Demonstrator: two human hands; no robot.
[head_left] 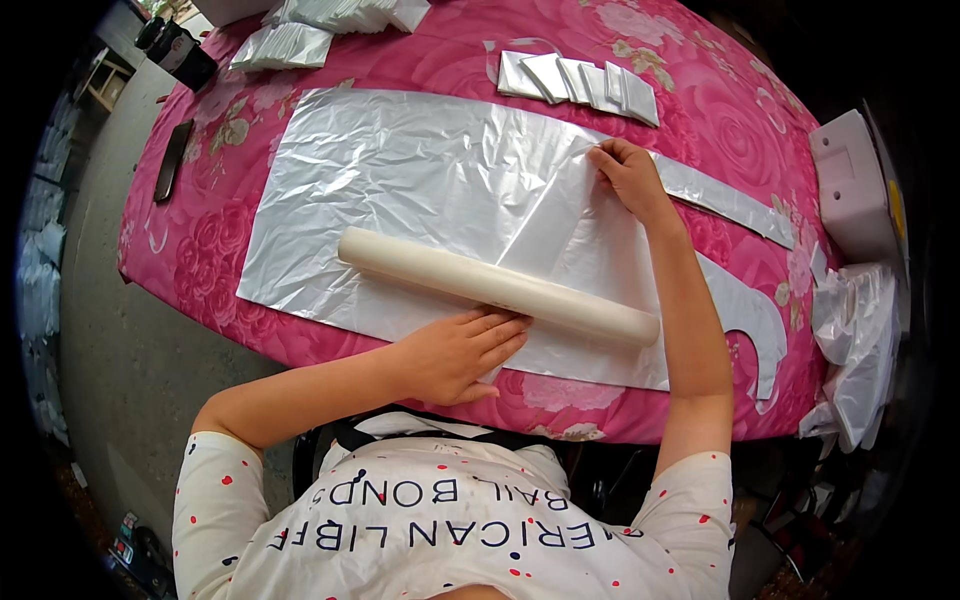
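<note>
A shiny white plastic film piece (400, 150) lies spread over the table, creased on its far left half. At its right end are a long strip (730, 200) and a curved cut-out part, shaped like a disposable apron. A cream-white tube (490, 285) rests slantwise across the film. My left hand (455, 355) lies flat with fingers stretched out, palm down on the film, its fingertips against the near side of the tube. My right hand (630, 178) is closed in a pinch on the film's far edge, where a diagonal fold runs down toward the tube.
Several folded white plastic packets (580, 82) lie at the far side, with more stacks (290, 40) at the far left. A black phone-like object (173, 160) and a dark jar (175, 50) stand left. A pale box (855, 180) and plastic bags (855, 340) are at the right edge.
</note>
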